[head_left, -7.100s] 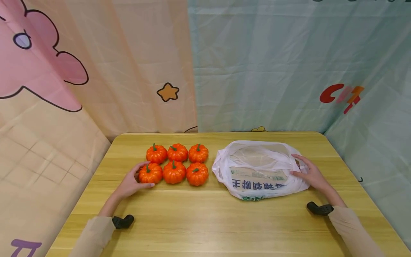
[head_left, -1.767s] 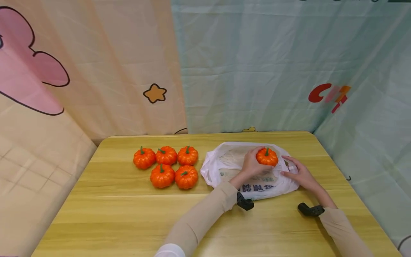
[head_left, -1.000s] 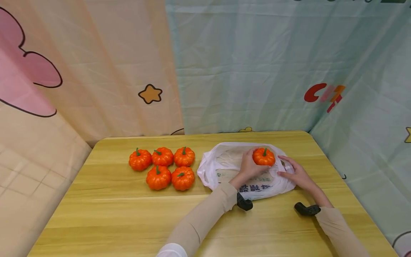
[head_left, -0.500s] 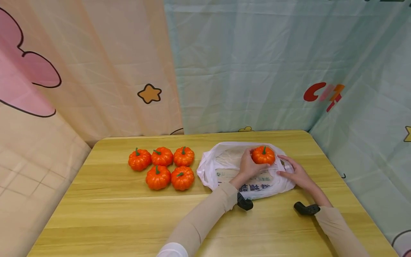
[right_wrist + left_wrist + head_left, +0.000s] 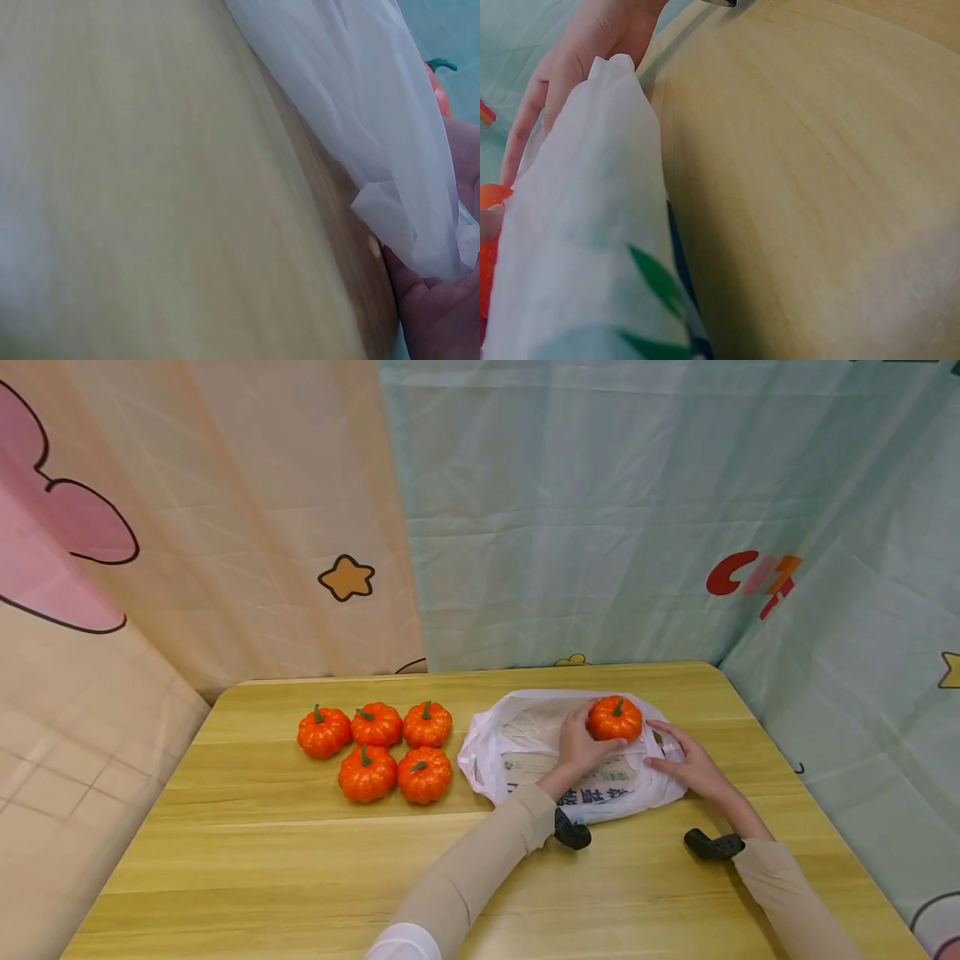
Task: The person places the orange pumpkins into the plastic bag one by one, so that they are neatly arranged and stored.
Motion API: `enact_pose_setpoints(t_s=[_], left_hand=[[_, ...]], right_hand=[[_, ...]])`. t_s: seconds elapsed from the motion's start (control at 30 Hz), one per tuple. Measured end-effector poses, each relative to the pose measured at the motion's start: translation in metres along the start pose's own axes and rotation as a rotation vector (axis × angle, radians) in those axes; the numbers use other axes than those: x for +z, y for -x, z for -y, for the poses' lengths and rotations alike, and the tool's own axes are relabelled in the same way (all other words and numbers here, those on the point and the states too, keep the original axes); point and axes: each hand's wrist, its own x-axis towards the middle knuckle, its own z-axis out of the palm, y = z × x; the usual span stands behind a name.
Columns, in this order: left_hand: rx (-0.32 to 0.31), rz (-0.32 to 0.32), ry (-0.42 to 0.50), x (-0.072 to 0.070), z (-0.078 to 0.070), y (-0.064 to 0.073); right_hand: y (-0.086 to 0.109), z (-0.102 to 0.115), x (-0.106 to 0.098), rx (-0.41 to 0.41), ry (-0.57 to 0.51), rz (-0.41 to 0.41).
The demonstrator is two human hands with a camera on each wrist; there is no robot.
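My left hand (image 5: 582,747) grips a small orange pumpkin (image 5: 615,718) with a green stem, thumb on its near side and fingers behind it. The pumpkin is over the mouth of a white plastic bag (image 5: 483,752), toward the bag's right end. At that end my right hand (image 5: 694,770) holds the bag's rim, thumb and fingers spread around the bunched plastic. In the right wrist view, the bag's white film (image 5: 405,150) runs into the right hand (image 5: 442,319). The left wrist view shows the bag's side (image 5: 592,195) largely covering the pumpkin (image 5: 489,255).
Several more pumpkins stand left of the bag on the wooden table (image 5: 300,860), including a back-left pumpkin (image 5: 324,732) and a front-right pumpkin (image 5: 424,775). Printed curtains (image 5: 540,527) hang behind the table and along both sides.
The left hand has carried the front-left pumpkin rightward from the group to over the bag. In the last second it has risen slightly. The right hand stays at the bag's right end.
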Motion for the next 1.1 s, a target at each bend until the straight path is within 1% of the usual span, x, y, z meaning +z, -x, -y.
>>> enact_pose_setpoints(t_s=[0.17, 0.27, 0.67, 0.93, 1.1], left_hand=[[-0.044, 0.010, 0.044, 0.000, -0.001, 0.000], [-0.057, 0.015, 0.059, -0.001, -0.003, 0.002], [-0.077, 0.058, 0.026, -0.009, -0.012, 0.008], [-0.071, 0.057, -0.008, -0.017, -0.016, 0.007], [-0.080, 0.067, 0.003, -0.024, -0.023, 0.010]], right_hand=[[0.000, -0.001, 0.000, 0.014, 0.000, -0.002], [0.000, -0.001, 0.000, 0.014, 0.006, -0.004], [0.001, 0.002, 0.001, 0.016, 0.009, -0.017], [0.001, 0.004, -0.001, 0.016, 0.001, -0.006], [0.001, 0.004, 0.000, 0.014, -0.002, -0.005]])
